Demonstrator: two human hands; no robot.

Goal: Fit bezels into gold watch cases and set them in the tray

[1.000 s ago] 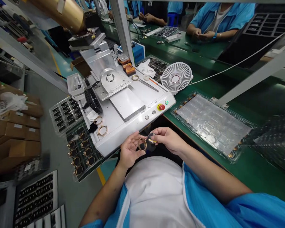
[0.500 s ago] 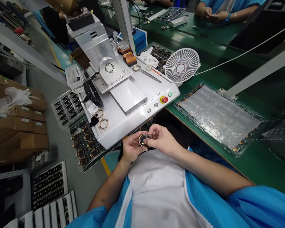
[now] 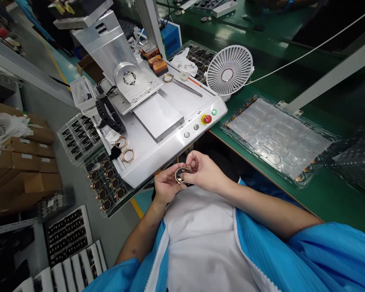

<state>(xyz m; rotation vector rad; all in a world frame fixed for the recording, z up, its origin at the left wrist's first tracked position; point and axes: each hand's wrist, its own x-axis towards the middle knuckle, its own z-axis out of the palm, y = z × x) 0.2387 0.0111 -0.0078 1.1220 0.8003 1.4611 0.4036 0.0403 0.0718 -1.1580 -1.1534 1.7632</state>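
Observation:
A round watch case (image 3: 179, 172) with a gold-coloured rim and a dark inside is held in front of my body, just off the near edge of the white machine. My left hand (image 3: 165, 185) grips its rim from the left, thumb below and fingers above. From the right, my right hand (image 3: 206, 173) presses its thumb on the dark inside while the other fingers curl in at the upper rim. The fingertips cover part of the case. Two gold-coloured rings (image 3: 128, 155) lie on the machine's front left corner.
The white machine (image 3: 167, 152) carries buttons, a metal fixture and tweezers (image 3: 187, 87). Trays of watch cases (image 3: 110, 173) stand at its left. A white fan (image 3: 229, 73) and a covered clear tray (image 3: 280, 138) are on the green table at right. Cartons (image 3: 15, 162) stack at far left.
The view has shifted slightly, so the machine and trays sit a little further left and higher. Both hands keep their hold on the watch case, with the right thumb still on its inside.

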